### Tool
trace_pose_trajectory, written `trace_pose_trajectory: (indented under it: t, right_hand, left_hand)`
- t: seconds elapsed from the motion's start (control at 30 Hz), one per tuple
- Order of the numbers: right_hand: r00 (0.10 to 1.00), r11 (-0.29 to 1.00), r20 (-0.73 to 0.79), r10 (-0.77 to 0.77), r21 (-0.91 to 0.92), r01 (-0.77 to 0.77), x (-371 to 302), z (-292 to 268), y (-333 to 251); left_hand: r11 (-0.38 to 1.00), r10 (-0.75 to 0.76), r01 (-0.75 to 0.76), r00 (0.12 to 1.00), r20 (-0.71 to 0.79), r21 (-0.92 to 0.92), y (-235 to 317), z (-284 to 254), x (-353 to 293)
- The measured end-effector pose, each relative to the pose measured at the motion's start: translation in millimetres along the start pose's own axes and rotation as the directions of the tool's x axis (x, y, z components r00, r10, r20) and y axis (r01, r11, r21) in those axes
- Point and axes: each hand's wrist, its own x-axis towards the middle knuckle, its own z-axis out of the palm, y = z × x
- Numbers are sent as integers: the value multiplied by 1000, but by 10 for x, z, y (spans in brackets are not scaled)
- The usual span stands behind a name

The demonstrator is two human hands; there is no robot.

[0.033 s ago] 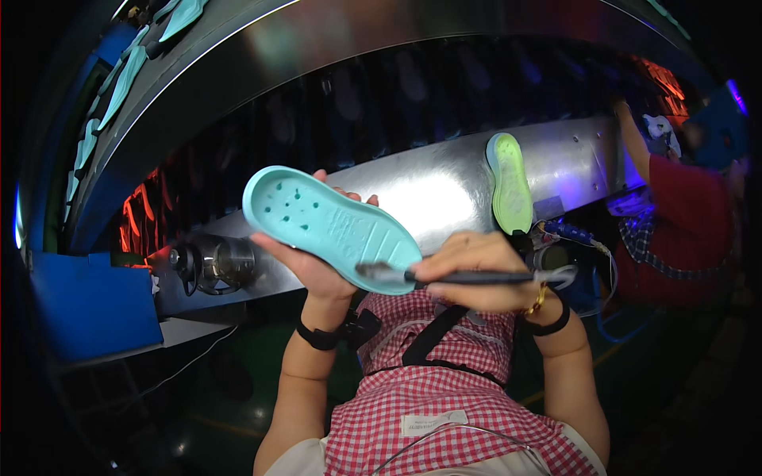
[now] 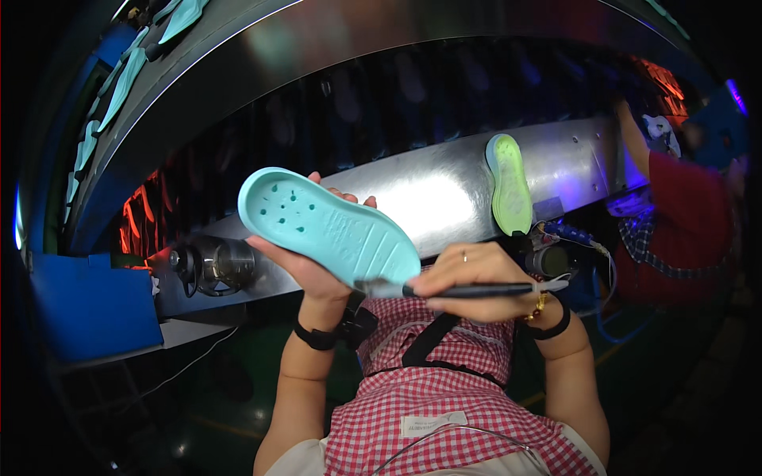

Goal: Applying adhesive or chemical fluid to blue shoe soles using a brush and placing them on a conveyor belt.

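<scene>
A light blue shoe sole [image 2: 333, 230] lies tilted across my left hand [image 2: 305, 274], whose fingers wrap round its far edge and whose thumb is at the near side. Small holes dot its left end, and ridges run across its right part. My right hand [image 2: 476, 274] grips a brush [image 2: 492, 291] by its dark handle. The brush's bristles, slightly blurred, meet the near rim of the sole toward its right end. Beyond my right hand, a yellow-green sole [image 2: 510, 186] rests on the metal table [image 2: 429, 198].
A clear pot with a black handle [image 2: 226, 264] stands at the table's left, beside a blue panel [image 2: 95, 305]. Light blue soles [image 2: 123, 83] line a curved machine at far left. At right, a person in a red top [image 2: 683, 222] reaches toward the dark rack. Cables lie near the green sole.
The brush has shifted from the sole's inner face down to its near rim. My left hand and the blue sole have moved slightly left.
</scene>
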Motion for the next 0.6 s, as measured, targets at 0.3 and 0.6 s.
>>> trace_pose_trajectory:
  t: [0.3, 0.6]
  right_hand:
    - [952, 670, -56, 302, 723, -170, -19, 111, 193]
    - [975, 915, -127, 183, 385, -121, 15, 289, -61]
  left_hand:
    - [986, -160, 163, 984, -82, 31, 168, 263, -68]
    - [957, -250, 241, 967, -41, -161, 24, 133, -247]
